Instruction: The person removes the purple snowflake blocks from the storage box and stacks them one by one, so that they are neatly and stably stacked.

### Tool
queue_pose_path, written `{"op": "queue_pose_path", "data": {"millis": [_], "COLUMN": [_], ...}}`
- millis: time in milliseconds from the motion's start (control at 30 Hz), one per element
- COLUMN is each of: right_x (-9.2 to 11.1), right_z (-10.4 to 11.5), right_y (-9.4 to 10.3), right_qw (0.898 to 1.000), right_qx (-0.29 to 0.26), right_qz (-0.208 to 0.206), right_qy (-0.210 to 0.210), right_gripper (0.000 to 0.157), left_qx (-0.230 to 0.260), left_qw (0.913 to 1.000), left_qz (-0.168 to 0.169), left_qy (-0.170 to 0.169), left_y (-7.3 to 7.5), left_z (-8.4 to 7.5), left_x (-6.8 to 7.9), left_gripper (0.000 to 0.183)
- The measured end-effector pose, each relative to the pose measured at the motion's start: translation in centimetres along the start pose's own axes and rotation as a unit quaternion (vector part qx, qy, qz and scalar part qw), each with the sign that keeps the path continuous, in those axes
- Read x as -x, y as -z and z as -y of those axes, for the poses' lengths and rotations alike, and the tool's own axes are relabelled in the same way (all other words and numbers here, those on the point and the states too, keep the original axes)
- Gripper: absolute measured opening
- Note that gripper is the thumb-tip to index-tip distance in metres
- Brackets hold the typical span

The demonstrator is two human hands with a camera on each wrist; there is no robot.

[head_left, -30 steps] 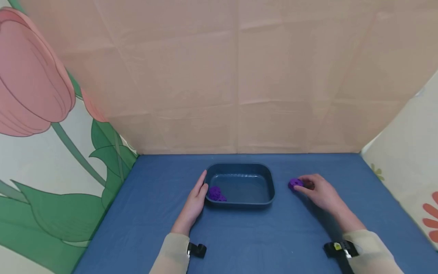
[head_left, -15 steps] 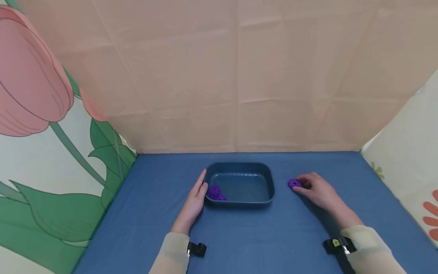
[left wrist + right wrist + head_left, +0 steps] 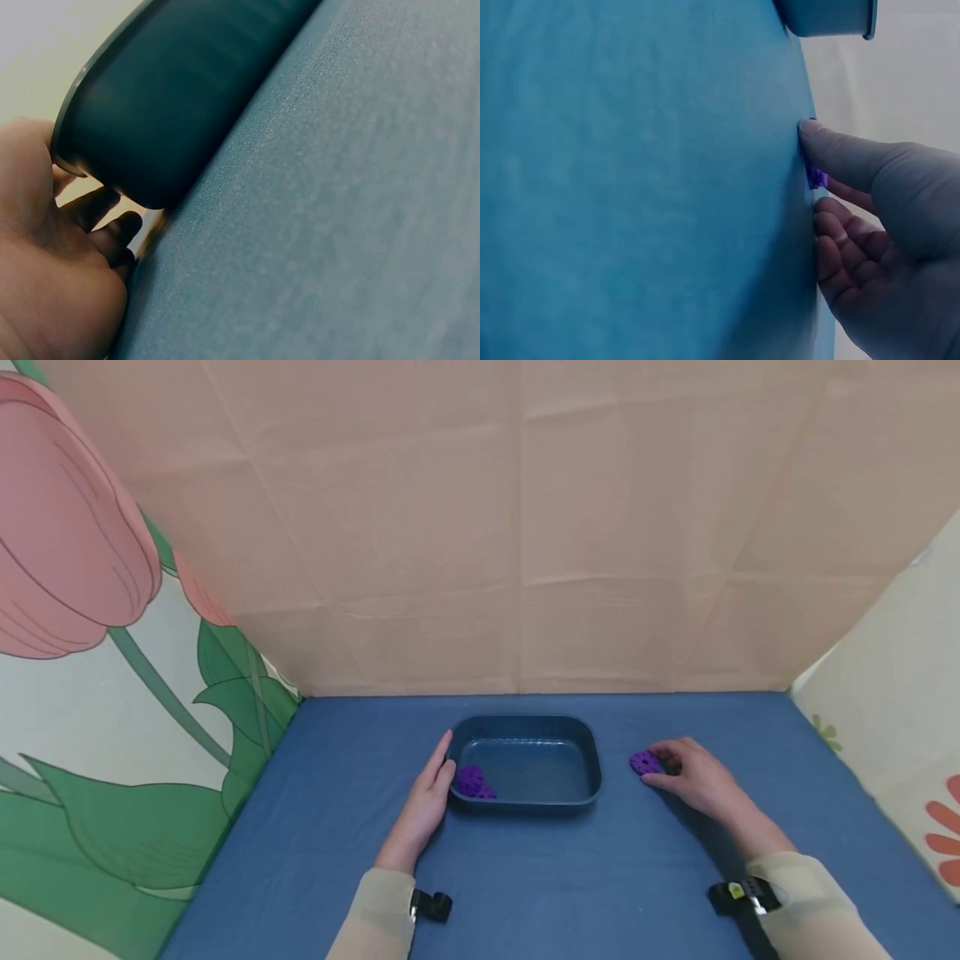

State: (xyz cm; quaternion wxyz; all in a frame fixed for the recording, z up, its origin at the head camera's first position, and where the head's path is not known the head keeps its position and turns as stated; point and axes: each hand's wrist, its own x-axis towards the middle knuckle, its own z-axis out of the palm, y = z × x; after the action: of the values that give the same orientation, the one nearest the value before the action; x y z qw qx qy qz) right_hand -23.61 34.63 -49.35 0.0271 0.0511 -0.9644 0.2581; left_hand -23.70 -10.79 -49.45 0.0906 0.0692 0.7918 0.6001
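Note:
A dark blue rectangular dish sits on the blue table, with purple toothed pieces in its near left corner. My left hand rests against the dish's left side, its fingers along the outer wall; the left wrist view shows fingers beside the wall, close to the cloth. Right of the dish, a purple gear-like disc with holes lies flat on the table. My right hand pinches its right edge between thumb and index finger, which partly hide it. In the right wrist view, the thumb covers most of the disc.
A blue cloth covers the table. Beige sheeting rises along its back edge. Flower-patterned panels stand on the left and right. Each wrist carries a small black camera, the left one and the right one.
The purple disc, tilted up in my right fingers one second ago, now lies flat and slightly further left. My right hand shifted slightly left with it. My left hand and the dish stay put.

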Motion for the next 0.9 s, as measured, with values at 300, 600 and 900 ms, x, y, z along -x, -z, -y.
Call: {"op": "queue_pose_path", "data": {"millis": [300, 600, 900], "right_x": [0.0, -0.6, -1.7], "right_z": [1.7, 8.3, 13.9], "right_y": [2.0, 3.0, 1.0], "right_qw": [0.999, 0.995, 0.991], "right_qx": [-0.030, -0.052, -0.091], "right_qz": [-0.025, -0.058, -0.018], "right_qy": [0.006, 0.057, 0.096], "right_gripper": [0.057, 0.052, 0.051], "left_qx": [0.006, 0.008, 0.005], "left_qw": [0.9996, 0.9993, 0.9995], "left_qz": [-0.019, -0.025, -0.023], "left_qy": [-0.019, -0.026, -0.019], "left_y": [-0.6, -0.3, -0.1], "left_z": [1.7, 1.8, 2.0], "left_x": [-0.9, -1.1, -1.0], "left_gripper": [0.053, 0.049, 0.051]}}
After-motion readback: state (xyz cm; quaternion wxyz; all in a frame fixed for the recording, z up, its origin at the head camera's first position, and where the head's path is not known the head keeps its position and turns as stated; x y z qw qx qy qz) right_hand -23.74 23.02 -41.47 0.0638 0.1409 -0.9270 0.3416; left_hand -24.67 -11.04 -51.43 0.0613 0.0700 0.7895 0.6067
